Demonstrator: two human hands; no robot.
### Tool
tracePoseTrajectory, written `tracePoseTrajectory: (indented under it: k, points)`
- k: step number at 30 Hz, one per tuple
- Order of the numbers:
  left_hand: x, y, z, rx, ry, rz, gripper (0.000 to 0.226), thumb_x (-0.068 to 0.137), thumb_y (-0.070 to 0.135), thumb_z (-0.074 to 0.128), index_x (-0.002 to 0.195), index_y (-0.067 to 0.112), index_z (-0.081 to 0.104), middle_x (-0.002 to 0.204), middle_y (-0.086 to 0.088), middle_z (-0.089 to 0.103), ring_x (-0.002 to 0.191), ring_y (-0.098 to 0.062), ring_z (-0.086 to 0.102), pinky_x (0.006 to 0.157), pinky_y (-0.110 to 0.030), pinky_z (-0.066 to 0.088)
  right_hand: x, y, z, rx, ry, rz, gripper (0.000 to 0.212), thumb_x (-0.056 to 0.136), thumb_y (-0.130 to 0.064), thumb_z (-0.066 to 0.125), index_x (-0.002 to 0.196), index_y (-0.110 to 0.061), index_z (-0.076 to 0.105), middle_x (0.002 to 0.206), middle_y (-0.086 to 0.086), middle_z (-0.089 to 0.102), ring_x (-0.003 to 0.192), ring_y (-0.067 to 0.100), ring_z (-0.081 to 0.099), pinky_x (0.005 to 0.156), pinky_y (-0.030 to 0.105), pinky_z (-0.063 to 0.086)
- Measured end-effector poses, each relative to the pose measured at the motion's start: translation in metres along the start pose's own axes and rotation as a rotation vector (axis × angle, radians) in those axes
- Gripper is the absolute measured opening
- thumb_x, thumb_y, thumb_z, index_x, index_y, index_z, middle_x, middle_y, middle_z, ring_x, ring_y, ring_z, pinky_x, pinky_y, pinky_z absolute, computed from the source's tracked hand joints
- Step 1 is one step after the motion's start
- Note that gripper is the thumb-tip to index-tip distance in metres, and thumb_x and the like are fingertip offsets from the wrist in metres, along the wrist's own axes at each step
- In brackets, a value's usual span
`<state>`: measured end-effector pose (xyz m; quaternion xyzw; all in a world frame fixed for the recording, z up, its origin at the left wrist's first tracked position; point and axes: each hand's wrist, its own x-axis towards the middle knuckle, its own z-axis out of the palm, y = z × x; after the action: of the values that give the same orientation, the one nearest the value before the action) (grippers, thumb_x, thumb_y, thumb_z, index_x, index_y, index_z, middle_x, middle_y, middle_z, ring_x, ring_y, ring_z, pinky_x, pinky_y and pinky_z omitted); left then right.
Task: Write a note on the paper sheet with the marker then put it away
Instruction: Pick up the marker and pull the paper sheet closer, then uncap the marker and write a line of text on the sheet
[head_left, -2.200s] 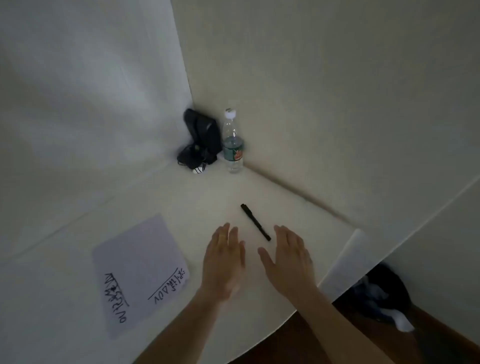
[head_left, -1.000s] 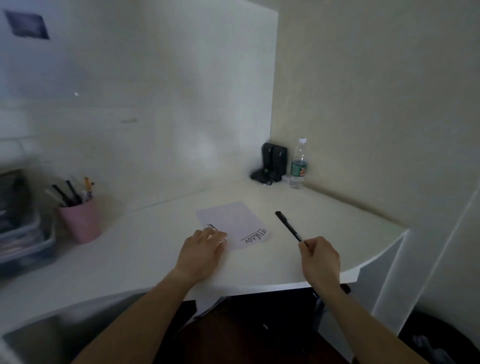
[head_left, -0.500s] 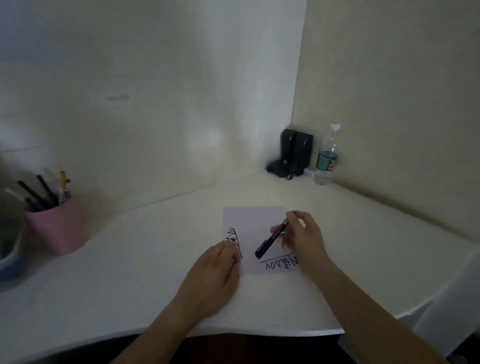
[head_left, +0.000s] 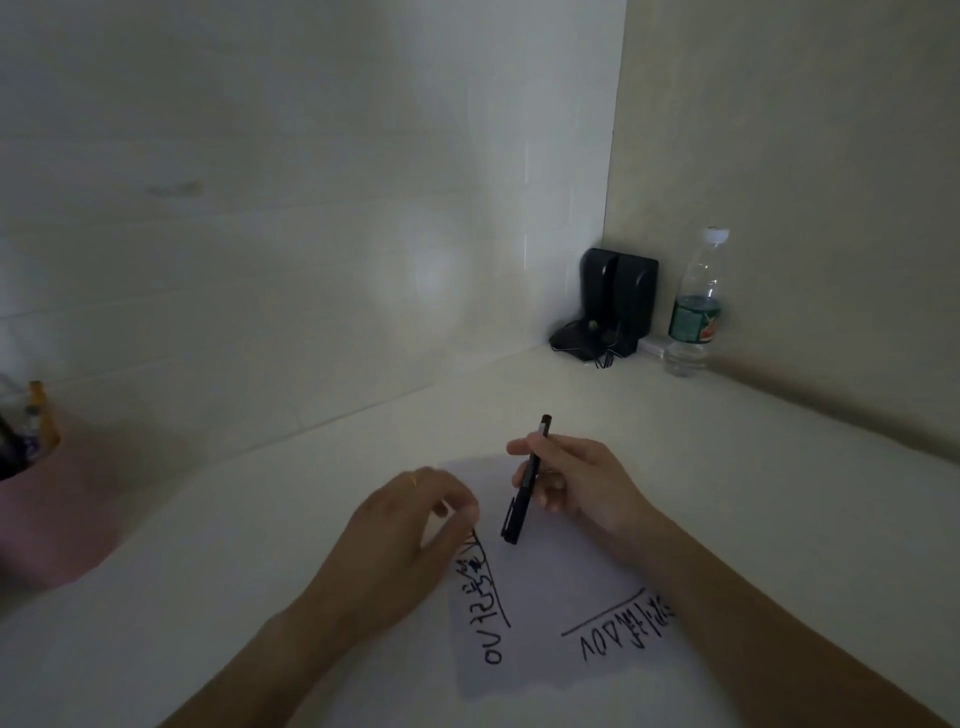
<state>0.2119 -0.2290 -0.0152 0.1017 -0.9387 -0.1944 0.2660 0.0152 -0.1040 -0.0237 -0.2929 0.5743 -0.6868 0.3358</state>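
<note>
Head view: the right hand (head_left: 582, 483) has its grip closed around the black marker (head_left: 524, 483), whose long axis runs steeply from its far end down to the capped-looking end hanging just above the paper sheet (head_left: 550, 582). The left hand (head_left: 410, 525), fingers loosely curled and holding nothing, sits on the sheet's left edge, just beside that lower end and nearer to it. I judge uncapping comes next. Sheet lies flat on the pale bench (head_left: 753, 467), in a dim corner, bottle (head_left: 696, 306) well apart
</note>
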Motion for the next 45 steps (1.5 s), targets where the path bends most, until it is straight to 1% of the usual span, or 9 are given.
tracePoseTrajectory:
  k: [5,9,17,21,27,33,39,42,45]
  points:
    - [0.041,-0.016,0.005,-0.147,0.040,-0.045,0.035,0.094,0.060,0.053,0.104,0.030,0.069,0.094,0.017,0.075,0.090,0.000,0.069,0.080,-0.015,0.053,0.001,0.004,-0.002,0.073,-0.090,-0.053,0.024,0.098,-0.005,0.059,0.116,0.006,0.069,0.103,0.025,0.076,0.078,0.027,0.071,0.075,0.030,0.060]
    - [0.039,-0.031,0.016,-0.289,0.160,-0.014,0.015,0.085,0.031,0.080,0.100,0.028,0.078,0.086,0.014,0.079,0.080,-0.009,0.073,0.075,-0.014,0.053,-0.001,0.002,-0.002,0.260,-0.166,-0.078,0.026,0.094,0.000,0.057,0.115,0.014,0.065,0.117,0.031,0.072,0.091,0.031,0.074,0.087,0.033,0.061]
    - [0.038,-0.045,0.016,-0.426,0.304,0.026,0.022,0.074,0.005,0.089,0.090,0.018,0.079,0.087,0.004,0.076,0.081,-0.018,0.071,0.078,-0.022,0.057,0.001,0.006,0.002,0.235,-0.132,-0.124,0.035,0.074,-0.002,0.074,0.109,0.003,0.075,0.091,0.019,0.075,0.081,0.027,0.073,0.082,0.030,0.060]
    - [0.039,-0.043,0.018,-0.426,0.310,0.005,0.020,0.076,0.014,0.088,0.092,0.022,0.080,0.086,0.007,0.076,0.081,-0.016,0.072,0.078,-0.017,0.054,0.001,0.005,0.002,0.200,-0.094,-0.117,0.036,0.072,-0.007,0.076,0.107,0.001,0.077,0.086,0.017,0.074,0.077,0.024,0.071,0.079,0.030,0.060]
    - [0.039,-0.033,0.019,-0.432,0.147,0.023,0.018,0.091,0.031,0.068,0.098,0.021,0.081,0.076,0.009,0.074,0.066,-0.011,0.069,0.067,-0.014,0.051,-0.003,0.002,0.011,0.093,-0.082,-0.151,0.034,0.077,-0.017,0.073,0.103,0.005,0.077,0.075,0.017,0.072,0.067,0.022,0.067,0.064,0.026,0.056]
    - [0.040,-0.026,0.022,-0.276,0.011,0.068,0.027,0.107,0.034,0.043,0.089,0.026,0.062,0.064,0.008,0.053,0.057,-0.010,0.047,0.054,-0.016,0.034,-0.005,0.000,0.015,0.062,-0.034,-0.243,0.025,0.083,-0.016,0.066,0.094,0.005,0.076,0.067,0.014,0.067,0.059,0.020,0.061,0.057,0.025,0.051]
    - [0.035,-0.048,0.005,-0.318,0.139,-0.101,0.040,0.105,0.035,0.029,0.067,0.027,0.039,0.061,0.014,0.047,0.054,-0.005,0.040,0.053,-0.016,0.030,0.000,-0.025,-0.028,0.224,0.348,-0.302,0.017,0.095,-0.009,0.058,0.085,-0.002,0.071,0.057,0.004,0.062,0.054,0.017,0.053,0.054,0.024,0.045]
    - [0.038,-0.050,0.006,-0.297,0.124,-0.103,0.045,0.101,0.047,0.034,0.077,0.014,0.053,0.069,0.005,0.055,0.064,-0.011,0.051,0.060,-0.021,0.038,-0.002,-0.015,-0.021,0.054,0.274,-0.286,0.017,0.095,0.002,0.056,0.090,0.000,0.071,0.062,0.010,0.069,0.056,0.020,0.063,0.051,0.025,0.050]
    - [0.035,-0.058,0.009,-0.136,-0.086,-0.022,0.037,0.090,0.062,0.058,0.106,0.029,0.060,0.094,0.009,0.058,0.089,-0.008,0.058,0.077,-0.023,0.048,-0.004,-0.025,-0.016,0.048,0.304,-0.315,0.017,0.093,0.005,0.057,0.086,-0.001,0.071,0.061,0.011,0.069,0.055,0.022,0.064,0.051,0.026,0.051]
